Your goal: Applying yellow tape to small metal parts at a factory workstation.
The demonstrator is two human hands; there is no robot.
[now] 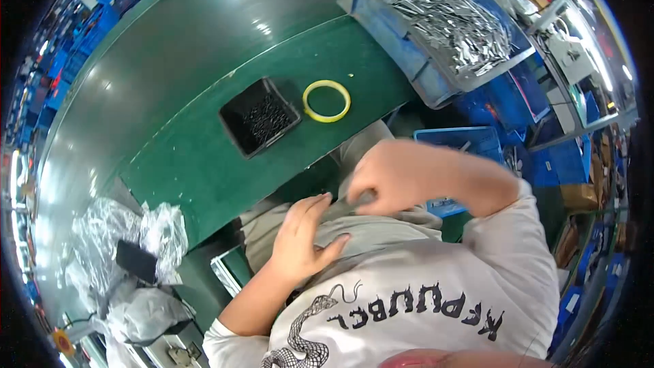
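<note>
Past the right grip (387,176), curled, can't tell from here if empty, yellow ring (326,119), black tray (236,129), left grip (298,242) wide

The head-worn fisheye looks down, close, on the workbench (184,170).

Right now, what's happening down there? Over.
Left hand open; right hand curled, contents unclear. Black tray, yellow ring on green tabletop. Right arm partly hides blue basket.
</note>
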